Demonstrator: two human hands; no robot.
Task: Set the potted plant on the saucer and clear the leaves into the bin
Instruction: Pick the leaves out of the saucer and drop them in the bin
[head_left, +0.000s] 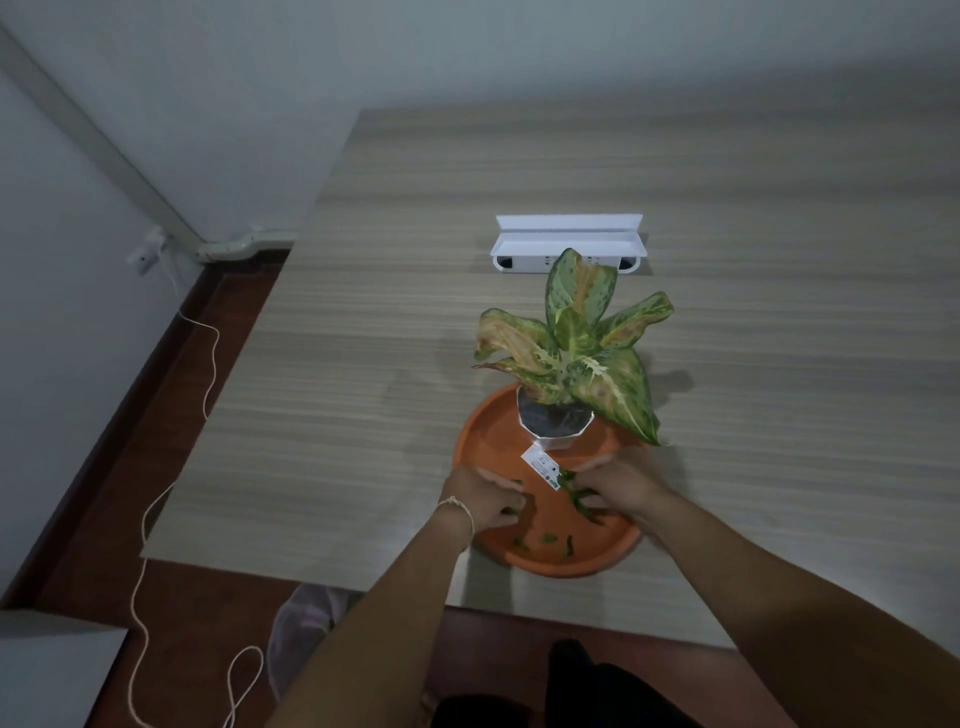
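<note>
- Variegated green-and-pink potted plant (576, 348) in a faceted white pot (555, 422), standing upright on the far part of a round orange plastic saucer (493, 426).
- Saucer on a pale wood-grain table (415, 312), close to the near edge.
- White label (541, 464) hanging off the pot's near side, down over the saucer floor.
- Small green leaf scraps (548, 539) scattered on the near part of the saucer floor.
- Left hand (480, 501), thin band at the wrist, over the saucer's left rim, fingers curled inward near a leaf scrap; grip on anything unclear.
- Right hand (621, 488) over the saucer's right side, fingers bent and pinched on a green leaf piece (577, 493) beside the label.
- Translucent bag-lined bin (306, 631) on the floor below the table's near edge, left of the arms.
- White rectangular box (569, 244) farther back on the table, behind the plant.
- White cord (171, 493) trailing over the dark floor at left.
</note>
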